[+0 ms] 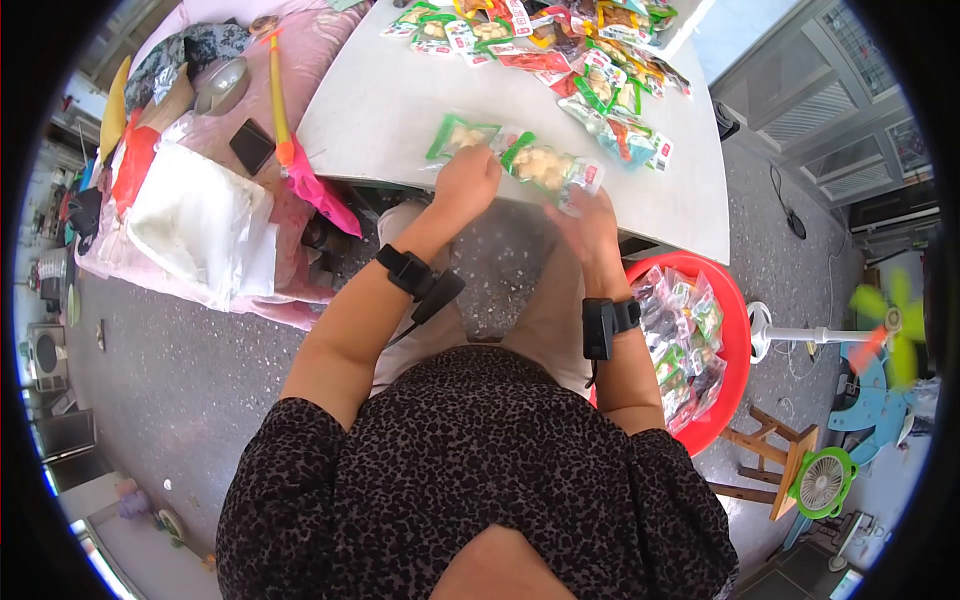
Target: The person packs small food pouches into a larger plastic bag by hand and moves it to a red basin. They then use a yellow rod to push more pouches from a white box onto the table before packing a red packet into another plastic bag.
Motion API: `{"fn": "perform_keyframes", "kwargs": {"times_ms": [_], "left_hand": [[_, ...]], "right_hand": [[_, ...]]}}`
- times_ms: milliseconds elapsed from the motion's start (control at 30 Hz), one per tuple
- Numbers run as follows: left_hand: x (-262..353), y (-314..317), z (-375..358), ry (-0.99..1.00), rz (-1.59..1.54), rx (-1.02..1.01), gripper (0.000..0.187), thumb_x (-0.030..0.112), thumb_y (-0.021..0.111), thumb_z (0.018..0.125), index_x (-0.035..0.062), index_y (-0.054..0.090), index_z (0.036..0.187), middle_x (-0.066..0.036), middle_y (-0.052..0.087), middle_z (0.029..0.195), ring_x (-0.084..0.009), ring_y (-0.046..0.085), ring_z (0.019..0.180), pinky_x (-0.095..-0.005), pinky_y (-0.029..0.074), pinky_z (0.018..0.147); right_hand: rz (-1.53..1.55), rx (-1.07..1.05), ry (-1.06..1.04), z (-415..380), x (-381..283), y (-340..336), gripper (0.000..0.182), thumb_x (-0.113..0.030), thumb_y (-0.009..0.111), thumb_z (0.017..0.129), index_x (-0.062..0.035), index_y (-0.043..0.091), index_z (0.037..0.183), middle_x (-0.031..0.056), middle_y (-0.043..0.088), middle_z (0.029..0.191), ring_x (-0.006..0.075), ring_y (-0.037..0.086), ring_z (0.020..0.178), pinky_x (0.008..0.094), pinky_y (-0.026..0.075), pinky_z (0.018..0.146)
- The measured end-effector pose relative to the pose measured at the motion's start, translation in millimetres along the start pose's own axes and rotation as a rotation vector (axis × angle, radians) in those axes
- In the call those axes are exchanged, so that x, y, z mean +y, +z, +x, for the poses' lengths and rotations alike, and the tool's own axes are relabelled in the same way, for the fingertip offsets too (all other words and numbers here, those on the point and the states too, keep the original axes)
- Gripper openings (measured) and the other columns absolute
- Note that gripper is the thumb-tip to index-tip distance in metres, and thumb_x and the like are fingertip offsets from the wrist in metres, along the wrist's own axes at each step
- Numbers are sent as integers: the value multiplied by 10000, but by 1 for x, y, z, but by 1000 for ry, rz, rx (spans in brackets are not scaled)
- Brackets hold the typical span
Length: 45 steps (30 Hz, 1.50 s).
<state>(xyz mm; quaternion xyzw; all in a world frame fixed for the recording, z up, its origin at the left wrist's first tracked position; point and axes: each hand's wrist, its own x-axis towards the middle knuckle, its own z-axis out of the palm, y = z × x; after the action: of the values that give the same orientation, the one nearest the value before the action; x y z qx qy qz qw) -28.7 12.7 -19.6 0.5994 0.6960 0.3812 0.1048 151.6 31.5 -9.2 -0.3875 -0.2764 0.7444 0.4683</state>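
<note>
Near the front edge of the white table [380, 110] lies a green-edged clear packet [541, 167] with pale pieces inside. My right hand [588, 222] has its fingers closed on the lower right end of this packet. Beside it on the left is another green-edged packet [466, 136]. My left hand [470, 184] is over the lower edge of that left packet, fingers curled, with its fingertips hidden from view. A heap of colourful packets [540, 62] covers the back of the table.
A red tub [738, 330] full of packets stands on the floor at the right, below the table. To the left is a pink-covered surface [325, 40] with a metal bowl [222, 86] and white sheets [190, 215]. A wooden stool [790, 470] and fans are at the right.
</note>
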Motion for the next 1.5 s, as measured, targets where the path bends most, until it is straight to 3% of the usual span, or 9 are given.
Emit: {"fn": "perform_keyframes", "kwargs": {"times_ms": [300,400,533,633,700,767,1200,1400,1500], "left_hand": [[14,-12,-5,158,182,37,122,156,465,729,41,498,703,-138,514,687,-324,510,646,-421,407,558],[17,-12,-6,242,221,76,96,141,487,704,50,504,679,-116,521,675,-304,519,614,-408,417,521],[26,-12,-4,370,303,63,74,124,510,664,50,508,656,-104,518,659,-279,527,605,-393,423,507],[26,-5,-6,456,313,119,63,116,518,642,54,508,643,-99,508,641,-263,526,595,-386,426,507],[28,-9,-8,353,292,90,91,128,482,708,41,507,697,-114,515,668,-291,526,615,-399,430,530],[26,-13,-11,290,258,57,111,136,460,745,36,509,744,-124,520,692,-307,526,632,-405,431,543],[7,-16,-12,223,73,101,103,134,470,747,41,510,765,-143,512,708,-323,515,690,-408,419,593],[-6,-9,-11,342,206,60,143,170,530,703,42,516,765,-139,497,748,-316,509,714,-391,429,619],[-10,1,-12,286,276,37,154,173,549,673,42,514,745,-138,494,795,-316,511,730,-394,434,633]], "right_hand": [[-69,-11,81,-5,0,20,210,-53,392,817,-55,462,1015,77,533,965,205,535,839,371,481,643],[104,-123,56,1,9,15,234,-81,513,766,-5,460,981,107,499,937,218,488,851,362,440,712],[-463,-530,-528,28,47,3,238,-72,425,800,-48,463,1034,88,531,965,227,538,824,376,468,656],[-688,-548,-446,33,46,29,205,-88,469,768,-28,511,960,98,551,897,211,539,819,331,460,638],[-1405,-510,-572,31,29,47,180,-100,500,742,-13,544,892,103,565,833,192,538,819,293,450,610],[-1010,-574,-369,54,42,34,162,-106,502,725,-1,556,838,101,568,782,170,545,768,275,434,563],[-293,-437,190,51,38,62,206,-94,457,748,20,503,914,76,564,778,141,559,649,251,460,549],[-723,-260,26,58,-13,33,167,-140,508,734,-10,519,838,56,560,715,130,566,664,237,452,562],[-981,-3,-510,96,-40,14,237,-167,557,693,8,523,850,109,569,717,216,569,682,296,450,603]]}}
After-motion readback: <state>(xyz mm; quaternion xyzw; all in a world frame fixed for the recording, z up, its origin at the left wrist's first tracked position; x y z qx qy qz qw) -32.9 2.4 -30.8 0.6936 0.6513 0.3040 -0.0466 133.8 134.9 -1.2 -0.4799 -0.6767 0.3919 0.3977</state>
